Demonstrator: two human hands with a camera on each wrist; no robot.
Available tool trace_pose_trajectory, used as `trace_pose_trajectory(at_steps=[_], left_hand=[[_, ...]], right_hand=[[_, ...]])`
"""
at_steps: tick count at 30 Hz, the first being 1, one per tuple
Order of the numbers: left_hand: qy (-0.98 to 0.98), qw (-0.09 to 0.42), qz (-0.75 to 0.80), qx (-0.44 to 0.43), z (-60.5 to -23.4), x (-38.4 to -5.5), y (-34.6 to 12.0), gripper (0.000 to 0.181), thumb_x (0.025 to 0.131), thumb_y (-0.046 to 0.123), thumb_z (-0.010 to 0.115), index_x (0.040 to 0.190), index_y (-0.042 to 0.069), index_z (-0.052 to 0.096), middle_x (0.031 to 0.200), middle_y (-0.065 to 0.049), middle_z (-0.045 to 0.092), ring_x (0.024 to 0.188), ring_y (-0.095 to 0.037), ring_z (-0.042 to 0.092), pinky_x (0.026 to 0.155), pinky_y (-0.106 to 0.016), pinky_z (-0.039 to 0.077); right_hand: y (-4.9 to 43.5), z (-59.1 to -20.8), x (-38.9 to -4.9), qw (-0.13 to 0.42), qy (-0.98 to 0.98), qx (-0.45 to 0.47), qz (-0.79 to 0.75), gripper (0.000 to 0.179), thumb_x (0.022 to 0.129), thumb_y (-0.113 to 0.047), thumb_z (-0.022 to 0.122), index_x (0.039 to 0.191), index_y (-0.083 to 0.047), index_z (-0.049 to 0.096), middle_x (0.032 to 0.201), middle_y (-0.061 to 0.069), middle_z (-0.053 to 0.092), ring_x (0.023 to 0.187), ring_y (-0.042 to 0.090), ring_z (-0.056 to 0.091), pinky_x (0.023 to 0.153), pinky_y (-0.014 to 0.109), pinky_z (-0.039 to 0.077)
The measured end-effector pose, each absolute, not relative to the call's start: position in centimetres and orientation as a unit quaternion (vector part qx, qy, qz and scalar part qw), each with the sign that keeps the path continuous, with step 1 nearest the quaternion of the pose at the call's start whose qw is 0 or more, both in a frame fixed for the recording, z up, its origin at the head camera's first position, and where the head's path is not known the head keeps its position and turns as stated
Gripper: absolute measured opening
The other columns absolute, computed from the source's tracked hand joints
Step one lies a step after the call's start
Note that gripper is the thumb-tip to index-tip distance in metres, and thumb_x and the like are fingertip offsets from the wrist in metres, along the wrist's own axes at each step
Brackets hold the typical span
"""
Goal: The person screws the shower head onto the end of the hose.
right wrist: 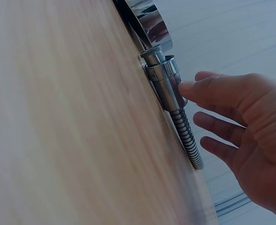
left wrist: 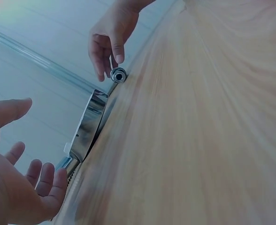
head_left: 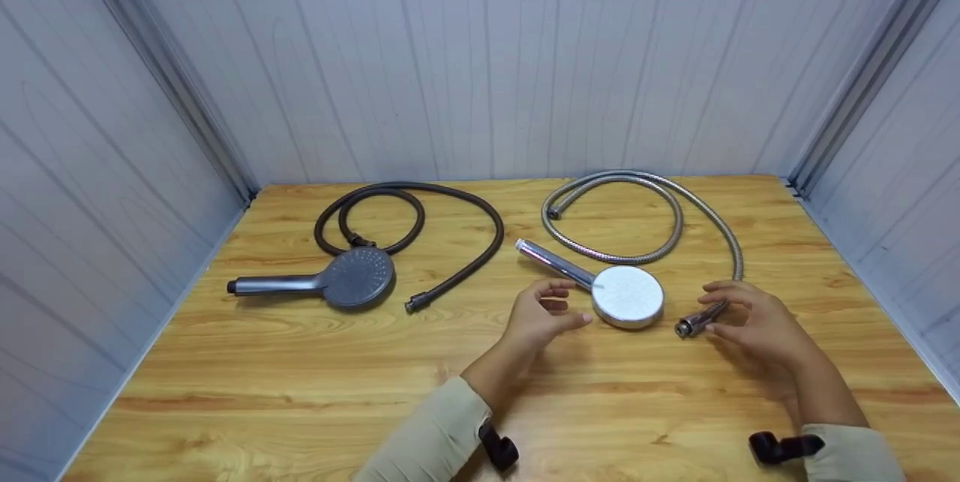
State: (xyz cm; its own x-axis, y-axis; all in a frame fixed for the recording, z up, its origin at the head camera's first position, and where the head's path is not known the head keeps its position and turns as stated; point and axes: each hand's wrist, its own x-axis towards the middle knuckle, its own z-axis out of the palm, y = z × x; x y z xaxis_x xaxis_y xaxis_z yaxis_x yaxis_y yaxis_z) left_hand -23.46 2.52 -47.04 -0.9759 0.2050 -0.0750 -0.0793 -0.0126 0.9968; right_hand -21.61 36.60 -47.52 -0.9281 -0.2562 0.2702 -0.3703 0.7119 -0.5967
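Note:
A silver hand shower (head_left: 628, 294) with a round white face lies on the wooden table, its handle slanting up to the left. My left hand (head_left: 536, 321) hovers beside it, fingers loosely bent and apart, holding nothing. To the right, a silver metal shower hose (head_left: 731, 242) is coiled, and its connector end (right wrist: 165, 82) points toward me. Around that connector my right hand (head_left: 761, 324) is spread, thumb on the near side. The right wrist view has the thumb tip at or very near the connector; whether it touches cannot be told. The other fingers stand apart from the hose.
On the left lie a dark grey hand shower (head_left: 356, 277) and a coiled dark shower hose (head_left: 491, 220), whose connector (head_left: 418, 302) points toward me. Pale panelled walls (head_left: 480, 62) enclose the table (head_left: 315, 392) at the back and both sides.

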Motion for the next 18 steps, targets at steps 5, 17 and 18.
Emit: trace_pose_trajectory(at_steps=[5,17,18], left_hand=[[0.719,0.092,0.685,0.073,-46.9,-23.4,3.2,0.049,0.072,0.006,0.085,0.117,0.008,0.067,0.12,-0.014,0.058,0.106,-0.029,0.058,0.084,-0.032,0.051],[0.782,0.049,0.611,0.115,-47.1,-23.4,5.1,0.051,0.069,0.013,0.089,0.116,0.01,0.068,0.113,-0.003,0.059,0.102,-0.023,0.058,0.086,-0.033,0.049],[0.786,0.045,0.606,0.117,-47.2,-23.5,5.3,0.052,0.069,0.014,0.09,0.116,0.01,0.068,0.114,-0.002,0.059,0.103,-0.023,0.058,0.085,-0.032,0.049]], right_hand=[[36.6,-47.5,-21.7,0.079,-0.92,0.166,0.345,0.035,0.075,0.002,0.08,0.108,-0.004,0.071,0.127,0.015,0.059,0.119,0.039,0.049,0.101,0.045,0.04],[36.5,-48.0,-21.7,0.077,-0.898,0.178,0.396,0.032,0.075,0.003,0.079,0.105,-0.003,0.072,0.125,0.018,0.06,0.116,-0.005,0.044,0.094,0.003,0.027],[36.5,-48.0,-21.7,0.075,-0.898,0.176,0.397,0.031,0.075,0.004,0.079,0.105,-0.003,0.072,0.125,0.018,0.06,0.117,-0.003,0.044,0.095,0.003,0.026]])
